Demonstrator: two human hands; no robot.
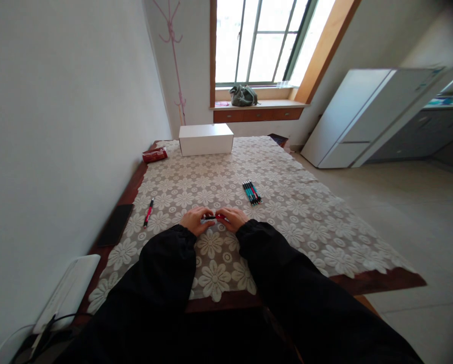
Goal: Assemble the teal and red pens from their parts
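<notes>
Nearest the camera, both arms in black sleeves reach fwd over a table w/ a lace floral cloth (pixel 287 222). The left hand (pixel 196 220) and right hand (pixel 232 218) meet at the centre, knuckles up, fingers curled in, both closed round one pen (pixel 214 217): a dark part shows by the left fingers, a red part by the right. Each hand taking one end looks like a grip for pulling apart or pushing together, but which can't be told; the pen sits just above the cloth, hands resting on it for steadiness, prob.

Left of the hands, apart from them, a single red pen (pixel 148 213) lies alone, roughly lengthwise on the table. Right & a bit farther, a bundle of pens (pixel 252 192), teal and red w/ dark ends, lies side by side, touching, kept as a group rather than scattered.

At the left edge a dark flat slab (pixel 115 225), maybe a phone, lies on bare wood.

Far end: a red packet (pixel 154 154), and a white box (pixel 206 139), lid shut, contents not visible. Beyond, on the window sill, a grey-green bag (pixel 243 95), slumped, contents hidden; white fridge (pixel 358 119) to the right
</notes>
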